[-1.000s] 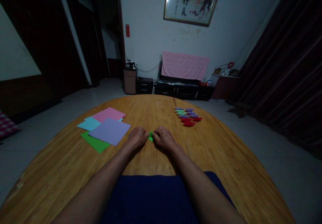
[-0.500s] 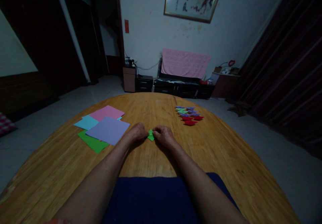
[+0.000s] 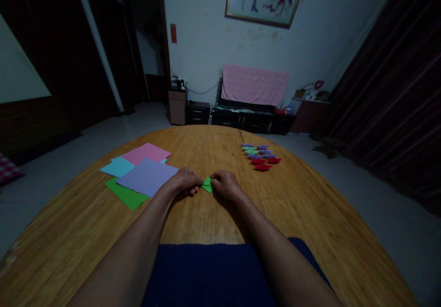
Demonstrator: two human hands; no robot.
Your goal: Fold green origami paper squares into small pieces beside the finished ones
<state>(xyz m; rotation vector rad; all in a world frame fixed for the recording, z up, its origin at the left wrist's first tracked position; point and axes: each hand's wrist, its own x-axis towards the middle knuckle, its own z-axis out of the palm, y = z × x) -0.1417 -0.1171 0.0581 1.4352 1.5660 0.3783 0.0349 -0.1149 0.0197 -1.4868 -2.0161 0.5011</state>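
A small folded piece of green paper (image 3: 207,185) is between my two hands, over the middle of the wooden table (image 3: 196,224). My left hand (image 3: 188,181) pinches its left corner between thumb and forefinger, the other fingers curled beneath. From the opposite side my right hand (image 3: 225,184) grips the paper's right edge, hiding that part of it. A flat purple sheet (image 3: 148,177) lies close by my left wrist, on top of a loose pile of coloured sheets.
Under the purple sheet are pink (image 3: 146,153), light blue (image 3: 118,167) and green paper (image 3: 129,196). Several folded paper boats in purple, pale green and red (image 3: 262,167) stand in rows at the right. A dark blue cloth (image 3: 206,275) covers the table's near edge.
My left hand has turned slightly, its fingers now more visible around the paper's left corner. My right hand stays nearly in place. The whole view has shifted a little.
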